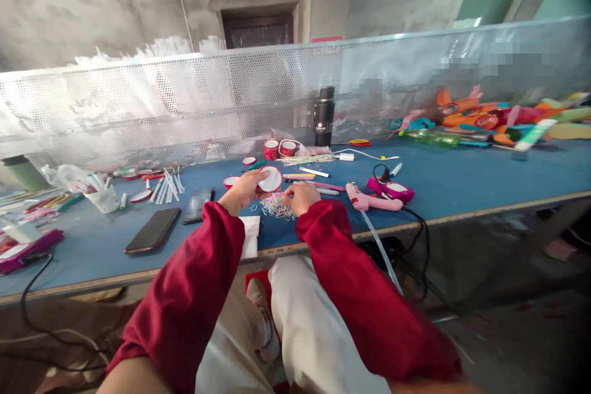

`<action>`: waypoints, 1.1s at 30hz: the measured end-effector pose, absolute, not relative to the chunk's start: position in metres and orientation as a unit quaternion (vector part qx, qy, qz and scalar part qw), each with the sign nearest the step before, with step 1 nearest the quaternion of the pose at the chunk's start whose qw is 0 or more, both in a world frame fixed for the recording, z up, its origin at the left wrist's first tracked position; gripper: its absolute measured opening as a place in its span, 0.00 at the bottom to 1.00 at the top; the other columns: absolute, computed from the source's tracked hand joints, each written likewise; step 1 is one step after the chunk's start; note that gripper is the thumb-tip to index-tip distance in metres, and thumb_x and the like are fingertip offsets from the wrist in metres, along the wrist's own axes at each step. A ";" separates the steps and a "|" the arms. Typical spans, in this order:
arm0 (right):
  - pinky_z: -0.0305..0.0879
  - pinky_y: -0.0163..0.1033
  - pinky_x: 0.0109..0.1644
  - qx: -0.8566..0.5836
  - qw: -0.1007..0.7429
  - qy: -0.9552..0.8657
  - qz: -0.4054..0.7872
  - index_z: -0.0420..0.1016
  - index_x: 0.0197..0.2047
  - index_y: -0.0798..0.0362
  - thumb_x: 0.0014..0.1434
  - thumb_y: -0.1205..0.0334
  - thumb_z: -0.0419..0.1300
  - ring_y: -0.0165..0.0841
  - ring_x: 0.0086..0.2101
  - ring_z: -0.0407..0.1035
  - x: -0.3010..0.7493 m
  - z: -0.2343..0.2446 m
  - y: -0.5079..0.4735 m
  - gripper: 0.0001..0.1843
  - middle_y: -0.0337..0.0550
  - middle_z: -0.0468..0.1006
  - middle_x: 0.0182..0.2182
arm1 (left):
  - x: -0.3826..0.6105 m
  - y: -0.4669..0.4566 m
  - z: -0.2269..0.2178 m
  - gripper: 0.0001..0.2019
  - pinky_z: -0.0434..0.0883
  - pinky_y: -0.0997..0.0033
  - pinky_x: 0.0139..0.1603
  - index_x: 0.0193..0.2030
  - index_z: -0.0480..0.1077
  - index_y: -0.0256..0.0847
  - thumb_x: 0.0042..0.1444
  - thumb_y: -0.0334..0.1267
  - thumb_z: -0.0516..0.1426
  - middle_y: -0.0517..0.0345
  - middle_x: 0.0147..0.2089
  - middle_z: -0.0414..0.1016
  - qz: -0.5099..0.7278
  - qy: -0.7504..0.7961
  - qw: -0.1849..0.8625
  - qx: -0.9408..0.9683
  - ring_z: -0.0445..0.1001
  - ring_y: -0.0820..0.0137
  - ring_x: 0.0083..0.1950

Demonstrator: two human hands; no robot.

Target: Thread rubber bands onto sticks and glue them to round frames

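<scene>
My left hand (244, 189) is closed on the edge of a round white disc with a red rim (271, 180), tilted up above the table. My right hand (303, 197) has its fingers drawn together beside a heap of small pastel loops (277, 207); whatever is between the fingertips is too small to make out. Another red-rimmed disc (230, 181) lies just behind my left hand. A white paper sheet (250, 235) rests at the table's front edge, under my left wrist.
Right of my hands lies a pink glue gun (369, 200) with a clear stick hanging over the edge. Two phones, a dark one (152, 231) and another (198, 205), lie left. A black flask (324, 117) stands behind, before a perforated metal screen (277, 83). Colourful pieces (489, 118) heap at right.
</scene>
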State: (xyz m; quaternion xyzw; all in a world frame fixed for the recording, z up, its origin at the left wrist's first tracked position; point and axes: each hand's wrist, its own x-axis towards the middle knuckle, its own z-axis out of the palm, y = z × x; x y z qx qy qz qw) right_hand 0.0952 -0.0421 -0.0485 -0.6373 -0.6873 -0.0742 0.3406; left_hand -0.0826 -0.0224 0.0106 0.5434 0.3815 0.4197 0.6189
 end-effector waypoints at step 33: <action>0.68 0.39 0.37 -0.558 0.562 -0.608 0.041 0.82 0.34 0.50 0.58 0.59 0.64 0.37 0.32 0.77 0.093 -0.036 -0.051 0.06 0.42 0.84 0.31 | -0.084 -0.024 0.007 0.21 0.71 0.73 0.30 0.48 0.78 0.32 0.49 0.42 0.69 0.48 0.35 0.80 0.347 0.351 0.629 0.601 0.75 0.70 0.31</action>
